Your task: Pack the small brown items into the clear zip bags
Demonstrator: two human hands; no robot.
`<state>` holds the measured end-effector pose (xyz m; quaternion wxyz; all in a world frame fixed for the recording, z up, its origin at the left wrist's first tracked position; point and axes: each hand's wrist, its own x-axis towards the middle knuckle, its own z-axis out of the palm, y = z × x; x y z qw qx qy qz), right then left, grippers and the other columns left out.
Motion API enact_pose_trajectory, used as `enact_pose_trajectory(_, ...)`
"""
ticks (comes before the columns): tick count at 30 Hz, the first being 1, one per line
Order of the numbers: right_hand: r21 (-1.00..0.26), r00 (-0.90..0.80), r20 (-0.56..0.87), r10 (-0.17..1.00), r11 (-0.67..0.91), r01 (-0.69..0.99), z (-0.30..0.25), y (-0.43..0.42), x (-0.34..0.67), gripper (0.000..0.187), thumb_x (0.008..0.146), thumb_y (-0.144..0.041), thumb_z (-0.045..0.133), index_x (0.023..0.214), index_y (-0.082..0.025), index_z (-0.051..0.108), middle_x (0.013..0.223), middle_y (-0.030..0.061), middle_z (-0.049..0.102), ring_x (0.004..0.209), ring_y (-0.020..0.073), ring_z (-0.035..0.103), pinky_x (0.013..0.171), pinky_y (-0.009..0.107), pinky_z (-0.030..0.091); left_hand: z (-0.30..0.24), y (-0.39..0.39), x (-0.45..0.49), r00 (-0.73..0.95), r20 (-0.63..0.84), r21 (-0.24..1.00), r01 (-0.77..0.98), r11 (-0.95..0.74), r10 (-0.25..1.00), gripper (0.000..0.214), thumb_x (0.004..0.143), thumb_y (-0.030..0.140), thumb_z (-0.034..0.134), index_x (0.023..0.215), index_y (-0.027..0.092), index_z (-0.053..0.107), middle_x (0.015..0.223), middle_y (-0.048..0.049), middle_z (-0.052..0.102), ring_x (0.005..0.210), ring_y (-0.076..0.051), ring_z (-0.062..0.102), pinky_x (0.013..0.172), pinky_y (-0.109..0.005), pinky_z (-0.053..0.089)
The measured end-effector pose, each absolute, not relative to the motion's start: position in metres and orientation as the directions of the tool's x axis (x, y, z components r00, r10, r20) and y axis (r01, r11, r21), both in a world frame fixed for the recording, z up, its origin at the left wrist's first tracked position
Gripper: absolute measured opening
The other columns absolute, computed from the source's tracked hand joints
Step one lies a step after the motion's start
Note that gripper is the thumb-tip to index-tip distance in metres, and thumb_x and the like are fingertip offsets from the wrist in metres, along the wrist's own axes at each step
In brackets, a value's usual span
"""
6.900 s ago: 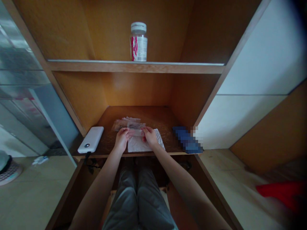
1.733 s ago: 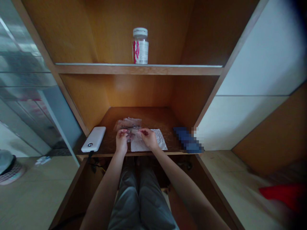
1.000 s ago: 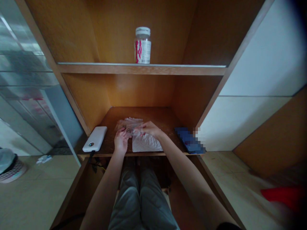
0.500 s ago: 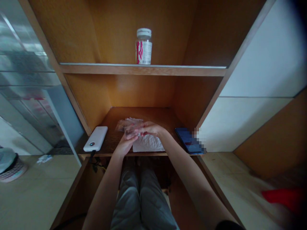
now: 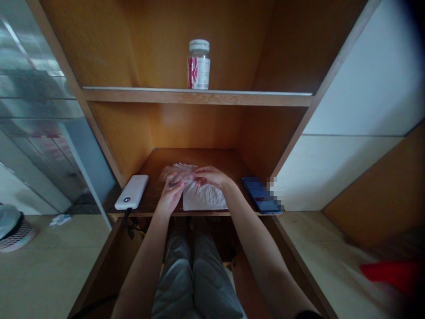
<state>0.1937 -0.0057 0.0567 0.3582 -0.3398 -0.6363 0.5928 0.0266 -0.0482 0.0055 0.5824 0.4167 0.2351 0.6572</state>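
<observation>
The left hand (image 5: 171, 197) grips a small clear plastic packet (image 5: 177, 175) — the right hand (image 5: 210, 176) pinches its edge — just above a crumpled white paper sheet (image 5: 206, 197); a glossy white power bank (image 5: 132, 191) lies left of the sheet, a dark blue smartphone (image 5: 260, 195) right of it.

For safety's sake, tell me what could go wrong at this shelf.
The clear plastic packets between the left hand and right hand look loose, so one could slip over the shelf's front edge. The phone lies near that edge beside the right forearm, and might get knocked off.
</observation>
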Motion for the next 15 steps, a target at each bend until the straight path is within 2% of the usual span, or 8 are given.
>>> enact_pose_trajectory(2, -0.988, -0.199, 0.121, 0.972, 0.099, -0.117, 0.05, -0.004, 0.189, 0.025, 0.077, -0.031, 0.052, 0.09, -0.012, 0.063, 0.096, 0.0122, 0.065, 0.066, 0.0135, 0.062, 0.057, 0.025, 0.048, 0.007, -0.047, 0.021, -0.024, 0.282, 0.768, -0.593, -0.241, 0.959, 0.037, 0.062, 0.013, 0.066, 0.095, 0.024, 0.053, 0.106, -0.0018, 0.062, 0.106, -0.016, 0.054, 0.094, -0.035, 0.038)
enact_pose_trajectory(4, -0.952, 0.153, 0.17, 0.973, 0.202, -0.229, 0.04, -0.003, 0.177, 0.032, 0.083, -0.033, 0.041, 0.102, -0.013, 0.057, 0.111, 0.0136, 0.059, 0.083, 0.0159, 0.062, 0.07, 0.029, 0.049, 0.008, -0.046, 0.014, -0.05, 0.275, 0.768, -0.59, -0.251, 0.96, 0.035, 0.062, 0.011, 0.066, 0.093, 0.023, 0.054, 0.105, -0.0025, 0.063, 0.107, -0.017, 0.054, 0.095, -0.034, 0.037)
enact_pose_trajectory(5, -0.934, 0.235, 0.186, 0.954, 0.246, -0.258, 0.033, -0.003, 0.168, 0.034, 0.085, -0.034, 0.036, 0.106, -0.014, 0.055, 0.115, 0.0133, 0.057, 0.091, 0.017, 0.06, 0.076, 0.031, 0.048, 0.009, -0.045, 0.011, -0.051, 0.267, 0.776, -0.581, -0.246, 0.962, 0.035, 0.062, 0.009, 0.066, 0.092, 0.023, 0.054, 0.106, -0.0028, 0.063, 0.107, -0.017, 0.053, 0.095, -0.034, 0.038)
enact_pose_trajectory(11, -0.895, 0.175, 0.232, 0.957, 0.28, -0.347, 0.002, -0.011, 0.119, 0.044, 0.087, -0.042, 0.028, 0.112, -0.013, 0.05, 0.122, 0.0134, 0.051, 0.112, 0.0181, 0.05, 0.095, 0.034, 0.038, 0.014, -0.047, -0.008, 0.014, 0.265, 0.821, -0.528, -0.218, 0.964, 0.038, 0.06, 0.006, 0.068, 0.093, 0.021, 0.055, 0.105, -0.0038, 0.063, 0.106, -0.017, 0.054, 0.094, -0.032, 0.038)
enact_pose_trajectory(15, -0.914, 0.125, 0.236, 0.964, 0.264, -0.308, -0.005, -0.009, 0.111, 0.053, 0.089, -0.045, 0.014, 0.115, -0.015, 0.049, 0.123, 0.0119, 0.051, 0.115, 0.0177, 0.046, 0.095, 0.036, 0.037, 0.012, -0.048, -0.016, 0.069, 0.228, 0.872, -0.458, -0.172, 0.971, 0.038, 0.059, 0.006, 0.068, 0.093, 0.02, 0.055, 0.102, -0.0049, 0.064, 0.104, -0.018, 0.056, 0.092, -0.032, 0.039)
